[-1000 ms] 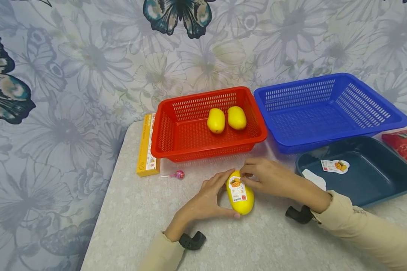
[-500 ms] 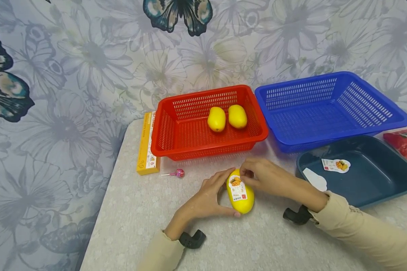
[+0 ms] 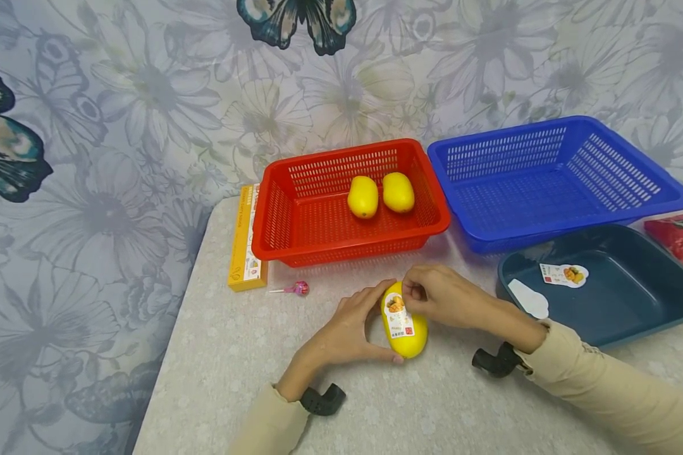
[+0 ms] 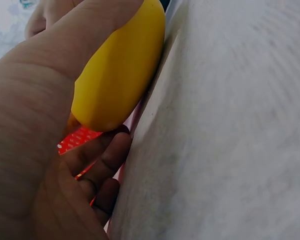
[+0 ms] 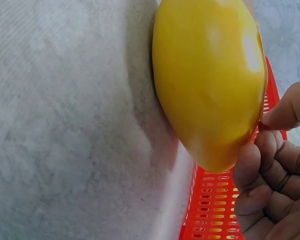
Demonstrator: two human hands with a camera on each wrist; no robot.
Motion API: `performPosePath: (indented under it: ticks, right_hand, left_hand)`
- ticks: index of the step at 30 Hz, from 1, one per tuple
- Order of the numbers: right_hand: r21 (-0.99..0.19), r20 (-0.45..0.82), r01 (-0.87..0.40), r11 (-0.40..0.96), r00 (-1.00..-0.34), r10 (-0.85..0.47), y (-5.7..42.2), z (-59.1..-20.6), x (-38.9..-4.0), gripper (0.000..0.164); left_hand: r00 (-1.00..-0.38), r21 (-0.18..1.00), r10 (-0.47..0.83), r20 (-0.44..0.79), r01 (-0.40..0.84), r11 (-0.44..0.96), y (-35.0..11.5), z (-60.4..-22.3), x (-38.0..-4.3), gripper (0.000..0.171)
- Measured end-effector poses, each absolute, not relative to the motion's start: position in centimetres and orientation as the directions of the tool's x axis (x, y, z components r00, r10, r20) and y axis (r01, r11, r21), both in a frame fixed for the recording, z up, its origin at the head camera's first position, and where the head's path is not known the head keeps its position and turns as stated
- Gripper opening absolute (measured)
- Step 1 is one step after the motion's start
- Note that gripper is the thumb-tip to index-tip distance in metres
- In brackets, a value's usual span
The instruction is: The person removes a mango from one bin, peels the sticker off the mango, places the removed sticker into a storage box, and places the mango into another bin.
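Observation:
A yellow mango (image 3: 408, 346) lies on the table in front of the red basket, with a white mango-picture sticker (image 3: 399, 321) on its upper side. My left hand (image 3: 350, 332) spans it from the left, thumb at the near end and fingers round the far end. From the right, my right hand (image 3: 449, 297) pinches the sticker's edge near the printed picture between thumb and index finger. In the right wrist view, the thumb and index finger meet at the thin edge along the mango (image 5: 210, 75). The left wrist view shows the mango's underside (image 4: 122, 65) close over the tabletop.
Two more mangoes (image 3: 363, 198) sit in the red basket (image 3: 347, 249). A blue basket (image 3: 506, 237) stands beside it. The dark green tray (image 3: 632, 316) holds another sticker (image 3: 563, 275) and a white backing piece (image 3: 528, 299). A lollipop (image 3: 300, 288) and a yellow box (image 3: 242, 240) lie left.
The head view has tipped slightly, so the scene sits a little higher. Both hands keep nearly the same place on the mango and its sticker.

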State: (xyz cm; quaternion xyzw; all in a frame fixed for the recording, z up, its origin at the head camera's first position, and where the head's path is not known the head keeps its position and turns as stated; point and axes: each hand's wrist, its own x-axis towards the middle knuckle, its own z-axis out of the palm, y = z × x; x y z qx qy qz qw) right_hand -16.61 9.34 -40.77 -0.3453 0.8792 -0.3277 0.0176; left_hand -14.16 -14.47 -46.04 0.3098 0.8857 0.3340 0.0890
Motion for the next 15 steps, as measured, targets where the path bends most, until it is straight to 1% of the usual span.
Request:
performPosePath:
  ticks: [8,11,15]
  right_hand:
    - [-0.617,0.191,-0.585,0.525,-0.76,-0.622,9.3,-40.6,-16.2,0.016]
    - [-0.649,0.201,-0.588,0.483,-0.745,-0.636,9.2,-39.9,-16.0,0.016]
    - [-0.682,0.23,-0.607,0.408,-0.708,-0.667,8.9,-38.8,-15.5,0.017]
  left_hand:
    - [-0.806,0.635,0.588,0.068,0.489,0.598,-14.3,-46.2,-14.2,0.118]
    - [-0.806,0.628,0.587,0.08,0.498,0.598,-14.3,-46.2,-14.3,0.118]
    - [-0.804,0.626,0.587,0.091,0.505,0.594,-14.4,-46.3,-14.5,0.117]
